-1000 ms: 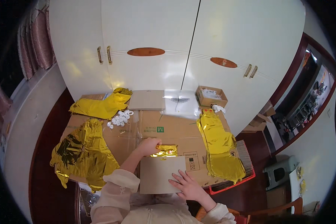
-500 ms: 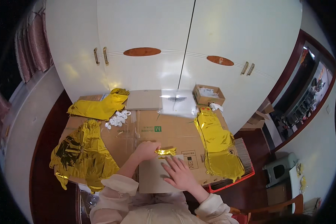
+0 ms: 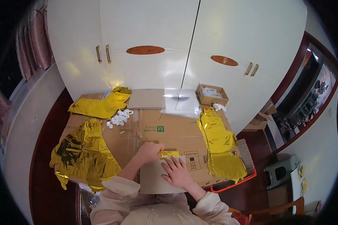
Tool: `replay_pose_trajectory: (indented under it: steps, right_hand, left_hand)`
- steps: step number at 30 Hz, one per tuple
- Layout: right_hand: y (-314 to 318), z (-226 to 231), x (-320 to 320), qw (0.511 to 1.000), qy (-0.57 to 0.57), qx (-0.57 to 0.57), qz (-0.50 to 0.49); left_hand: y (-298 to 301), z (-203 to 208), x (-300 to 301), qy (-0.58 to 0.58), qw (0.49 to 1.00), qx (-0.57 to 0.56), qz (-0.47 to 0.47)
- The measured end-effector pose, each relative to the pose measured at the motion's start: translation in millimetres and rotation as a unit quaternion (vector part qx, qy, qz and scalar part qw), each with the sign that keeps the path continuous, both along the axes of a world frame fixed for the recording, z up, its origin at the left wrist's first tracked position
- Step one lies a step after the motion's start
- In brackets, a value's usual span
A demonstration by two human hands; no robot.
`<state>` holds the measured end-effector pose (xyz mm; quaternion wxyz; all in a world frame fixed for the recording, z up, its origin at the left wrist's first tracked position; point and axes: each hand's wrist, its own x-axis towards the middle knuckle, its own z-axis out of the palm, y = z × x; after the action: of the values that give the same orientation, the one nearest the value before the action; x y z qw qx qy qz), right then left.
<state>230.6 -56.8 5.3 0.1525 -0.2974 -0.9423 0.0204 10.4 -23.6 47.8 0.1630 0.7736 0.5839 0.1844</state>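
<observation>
My left hand [image 3: 149, 151] grips a small folded gold foil piece [image 3: 169, 153] at the near middle of the cardboard-covered counter [image 3: 176, 129]; my right hand [image 3: 177, 171] lies open, flat on a cardboard sheet [image 3: 154, 182]. Three gold foil balloons, left [image 3: 84, 153], far left [image 3: 99, 105] and right [image 3: 221, 144], lie spread out, apparently not yet folded.

Bright even indoor light, glare on white wardrobe doors [image 3: 157, 71], strong fisheye bending, dark vignetted corners, sharp centre

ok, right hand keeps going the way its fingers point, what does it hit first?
Likely the small folded gold foil piece just past the right hand fingertips, which the left hand holds on the brown cardboard sheet; depth unclear.
</observation>
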Motion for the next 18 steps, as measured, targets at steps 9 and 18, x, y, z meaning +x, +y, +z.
replay_pose_trajectory:
  steps: [9,18]
  right_hand:
    - [4,-6,3,0.999,0.032,0.004,0.024]
    - [4,-13,4,0.995,0.101,-0.011,0.023]
  left_hand:
    - [-46,-20,19,0.079,0.979,0.186,-0.027]
    - [-60,-46,27,0.103,0.962,0.252,0.022]
